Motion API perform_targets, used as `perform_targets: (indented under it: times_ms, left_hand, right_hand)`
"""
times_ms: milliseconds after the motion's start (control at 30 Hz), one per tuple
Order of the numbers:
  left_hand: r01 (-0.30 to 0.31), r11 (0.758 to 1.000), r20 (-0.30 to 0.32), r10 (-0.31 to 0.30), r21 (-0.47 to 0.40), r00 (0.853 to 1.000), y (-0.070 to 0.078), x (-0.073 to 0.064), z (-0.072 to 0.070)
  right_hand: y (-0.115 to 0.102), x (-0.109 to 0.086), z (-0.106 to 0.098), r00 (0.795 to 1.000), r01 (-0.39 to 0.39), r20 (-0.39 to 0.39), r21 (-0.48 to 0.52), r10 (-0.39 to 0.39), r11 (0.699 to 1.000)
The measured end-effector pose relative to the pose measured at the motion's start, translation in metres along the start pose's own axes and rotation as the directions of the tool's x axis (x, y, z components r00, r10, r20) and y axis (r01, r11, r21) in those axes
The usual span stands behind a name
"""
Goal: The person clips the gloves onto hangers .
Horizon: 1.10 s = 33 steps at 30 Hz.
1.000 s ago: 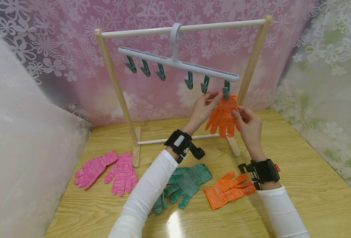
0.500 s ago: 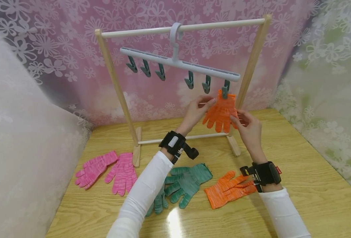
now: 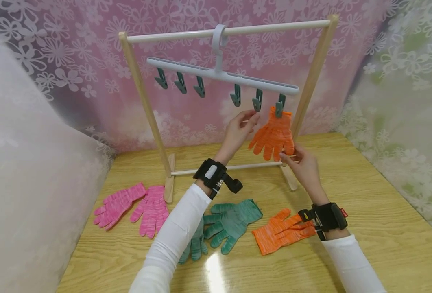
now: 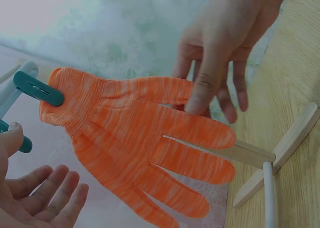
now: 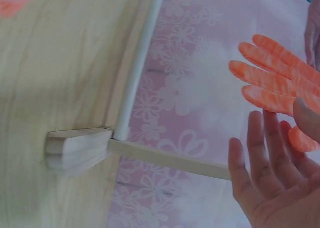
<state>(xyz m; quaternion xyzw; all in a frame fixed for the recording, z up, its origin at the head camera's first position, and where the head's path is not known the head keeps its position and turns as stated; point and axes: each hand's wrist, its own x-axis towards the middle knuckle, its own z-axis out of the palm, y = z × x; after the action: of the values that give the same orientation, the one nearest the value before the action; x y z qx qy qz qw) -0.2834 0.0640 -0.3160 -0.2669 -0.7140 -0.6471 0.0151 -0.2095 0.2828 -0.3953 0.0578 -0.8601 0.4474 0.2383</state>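
Observation:
An orange knit glove (image 3: 272, 138) hangs fingers down from the rightmost green clip (image 3: 280, 108) of a white hanger (image 3: 252, 82). My left hand (image 3: 236, 132) is just left of the glove, its fingertips close under the neighbouring clip (image 3: 257, 99). It holds nothing; the left wrist view shows its fingers (image 4: 52, 195) loosely spread. My right hand (image 3: 305, 169) is at the glove's lower right. Its thumb lies over the glove's edge while its other fingers, relaxed and apart, reach behind it. In the right wrist view, those fingers (image 5: 257, 153) are nearly straight.
The hanger tilts down to the right on a wooden rack's white rod (image 3: 179, 36). More green clips hang along it. On the wooden table (image 3: 369, 228) lie two pink gloves (image 3: 118, 203), green gloves (image 3: 232, 221) partly under my left forearm, and another orange glove (image 3: 280, 232).
My left hand has drawn away from the glove's cuff, leftward and slightly up. The right hand has slid down along the glove's side. The glove stays clipped.

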Motion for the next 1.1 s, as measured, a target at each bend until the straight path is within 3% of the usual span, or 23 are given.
perform_targets:
  times_ms: [367,500,700,833,1000,1100]
  left_hand:
    - [-0.057,0.998,-0.053,0.056,-0.019,0.997,0.005,0.006,0.000]
    - [-0.066,0.998,-0.038,0.065,-0.004,0.997,0.009,0.007,0.000]
    - [-0.091,0.996,-0.037,0.091,-0.003,0.995,0.017,0.012,0.003]
    - [-0.126,0.992,-0.051,0.126,-0.008,0.991,0.022,0.016,0.003]
    - [-0.149,0.989,-0.061,0.149,0.015,0.987,0.029,0.018,0.001]
    - [-0.161,0.987,-0.059,0.161,0.006,0.985,0.032,0.020,-0.001]
  right_hand:
    - [0.016,-0.014,-0.002,0.993,-0.029,0.111,-0.060,0.036,0.998]
    - [0.021,-0.020,-0.004,0.983,-0.042,0.176,-0.071,0.054,0.997]
    - [0.022,-0.028,-0.007,0.970,0.014,0.242,-0.167,0.028,0.986]
    - [0.019,-0.034,-0.007,0.958,0.067,0.288,-0.176,-0.014,0.982]
    - [0.012,-0.043,-0.009,0.932,0.126,0.360,-0.194,-0.049,0.973]
    - [0.009,-0.050,-0.011,0.908,0.202,0.406,-0.210,-0.103,0.957]
